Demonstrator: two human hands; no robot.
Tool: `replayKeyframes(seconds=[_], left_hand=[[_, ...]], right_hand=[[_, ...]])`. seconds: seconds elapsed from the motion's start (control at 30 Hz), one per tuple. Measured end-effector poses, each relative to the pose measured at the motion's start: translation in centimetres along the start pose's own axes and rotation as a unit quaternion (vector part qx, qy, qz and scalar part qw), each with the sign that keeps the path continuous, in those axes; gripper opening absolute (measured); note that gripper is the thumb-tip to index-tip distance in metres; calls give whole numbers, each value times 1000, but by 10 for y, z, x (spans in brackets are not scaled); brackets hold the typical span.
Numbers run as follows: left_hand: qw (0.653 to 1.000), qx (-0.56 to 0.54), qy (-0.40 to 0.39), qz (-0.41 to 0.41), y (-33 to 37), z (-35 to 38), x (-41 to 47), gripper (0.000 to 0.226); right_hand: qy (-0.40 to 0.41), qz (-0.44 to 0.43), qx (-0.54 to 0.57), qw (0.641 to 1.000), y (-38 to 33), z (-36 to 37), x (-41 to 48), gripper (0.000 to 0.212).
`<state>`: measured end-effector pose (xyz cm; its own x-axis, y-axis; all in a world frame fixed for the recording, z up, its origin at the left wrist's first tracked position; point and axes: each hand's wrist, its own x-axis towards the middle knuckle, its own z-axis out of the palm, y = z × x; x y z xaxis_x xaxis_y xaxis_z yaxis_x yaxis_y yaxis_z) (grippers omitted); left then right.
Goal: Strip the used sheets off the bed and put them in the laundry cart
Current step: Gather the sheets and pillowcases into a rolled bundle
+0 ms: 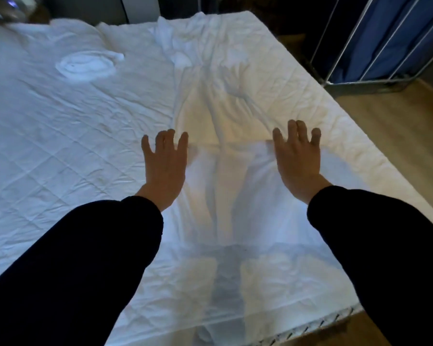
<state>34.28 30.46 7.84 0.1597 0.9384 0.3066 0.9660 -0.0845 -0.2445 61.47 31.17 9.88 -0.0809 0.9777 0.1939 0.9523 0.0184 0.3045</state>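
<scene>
A white sheet (225,101) lies rumpled along the right half of the bed, its near part folded over with a fold edge running between my hands. My left hand (165,166) lies flat on the sheet with fingers spread, just left of the fold. My right hand (298,158) lies flat with straight fingers at the fold's right end. Neither hand holds anything. The quilted mattress cover (60,146) shows bare on the bed's left half. The laundry cart (390,41), a metal frame with a blue bag, stands past the bed's far right corner.
A small bunched white cloth (85,64) lies on the mattress at the far left. Wooden floor (398,136) runs along the bed's right side. The mattress's near corner (335,320) shows at the bottom right. The room beyond the bed is dark.
</scene>
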Motion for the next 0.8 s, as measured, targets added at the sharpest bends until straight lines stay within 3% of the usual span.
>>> replayKeyframes(seconds=[0.1,0.2,0.37,0.5,0.67,0.8], left_hand=[[997,-57,-21,50,28,30,-14,66],[978,-114,-102,138,61,76,-62,69],[948,-138,-277,78,77,127,-90,88],[944,-141,-287,82,88,155,-100,87],[960,-114,-247,68,100,176,-104,90],[963,-110,-236,68,104,181,-109,89]], right_hand=[[-7,-46,90,995,-30,26,-2,64],[-132,-129,131,974,-55,71,-44,60],[-307,-117,196,924,-59,143,-75,93],[-316,-105,227,915,-64,180,-79,97],[-188,-92,234,949,-75,203,-92,89],[-172,-92,233,953,-79,212,-97,86]])
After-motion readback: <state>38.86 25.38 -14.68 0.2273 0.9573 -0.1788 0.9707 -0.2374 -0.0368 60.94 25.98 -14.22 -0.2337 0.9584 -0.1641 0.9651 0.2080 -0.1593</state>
